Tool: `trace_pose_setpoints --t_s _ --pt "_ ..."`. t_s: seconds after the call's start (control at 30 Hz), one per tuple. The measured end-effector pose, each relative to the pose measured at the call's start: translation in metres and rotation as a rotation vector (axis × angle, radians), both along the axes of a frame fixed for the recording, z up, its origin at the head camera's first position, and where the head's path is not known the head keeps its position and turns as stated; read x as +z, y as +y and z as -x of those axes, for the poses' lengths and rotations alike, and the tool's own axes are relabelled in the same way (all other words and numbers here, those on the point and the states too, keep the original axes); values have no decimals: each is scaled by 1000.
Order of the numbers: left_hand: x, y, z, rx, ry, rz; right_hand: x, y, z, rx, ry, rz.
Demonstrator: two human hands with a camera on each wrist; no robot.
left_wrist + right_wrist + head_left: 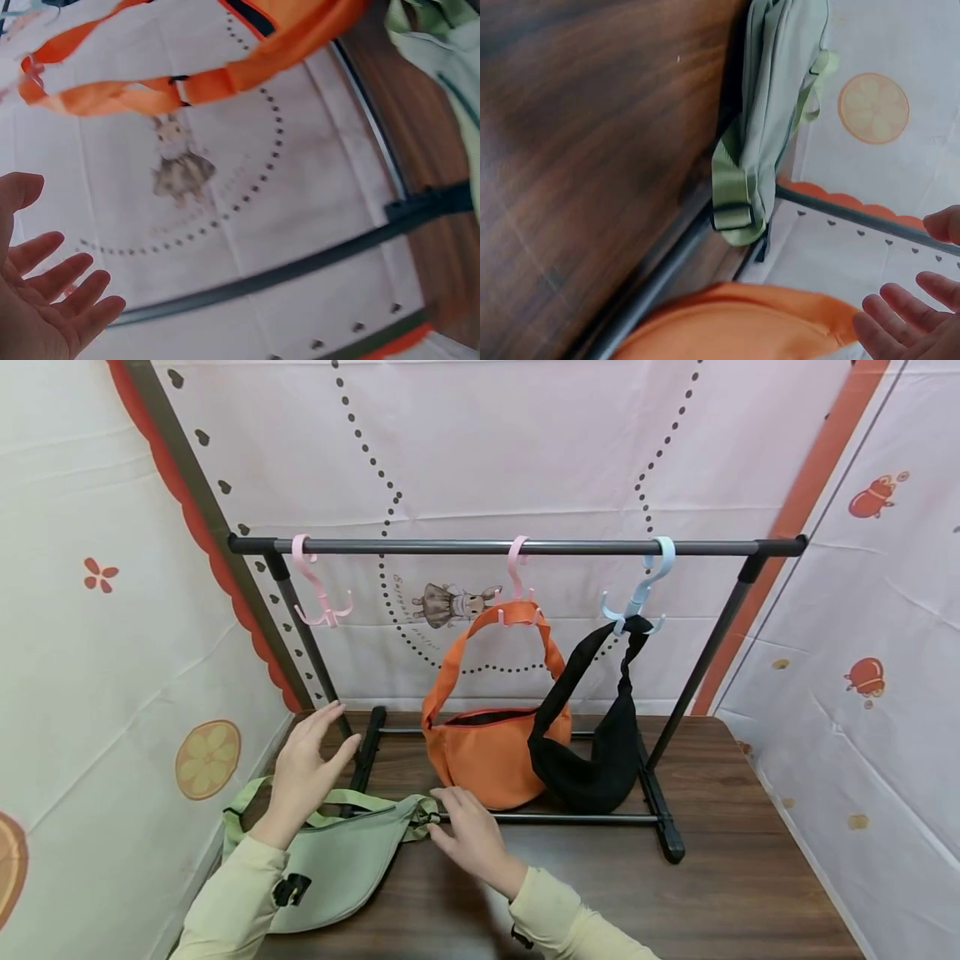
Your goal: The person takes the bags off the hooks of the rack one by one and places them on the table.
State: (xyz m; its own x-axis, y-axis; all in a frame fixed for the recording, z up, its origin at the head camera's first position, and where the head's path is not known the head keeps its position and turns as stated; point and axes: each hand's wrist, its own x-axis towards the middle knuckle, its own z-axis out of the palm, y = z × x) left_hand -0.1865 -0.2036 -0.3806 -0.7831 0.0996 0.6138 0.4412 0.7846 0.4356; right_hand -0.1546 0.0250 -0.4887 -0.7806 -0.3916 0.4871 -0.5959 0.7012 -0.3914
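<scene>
A pale green waist bag (341, 868) lies at the left front of the table, its green strap (731, 176) looped behind it. My left hand (306, 770) is raised over the bag's left part, thumb and fingers spread, holding nothing; the left wrist view shows its fingers (86, 292) loosely extended. Near the bag's right end and its dark buckle is my right hand (474, 837), fingers extended. In the right wrist view that hand (915, 326) grips nothing and appears apart from the bag.
A black rack (420, 547) carries a bare pink hook (322, 597), a pink hook (514, 564) with an orange bag (480, 760), and a blue hook (647, 583) with a black bag (588, 777). Printed cloth (525, 435) surrounds the wooden table (720, 860).
</scene>
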Motion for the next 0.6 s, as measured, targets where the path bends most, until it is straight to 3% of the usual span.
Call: trace_pose_setpoints --t_s 0.3,0.6 --pt "36 29 14 -99 147 72 5 18 6 -23 129 -30" --pt "71 51 33 -204 286 115 10 34 12 -63 154 -28"
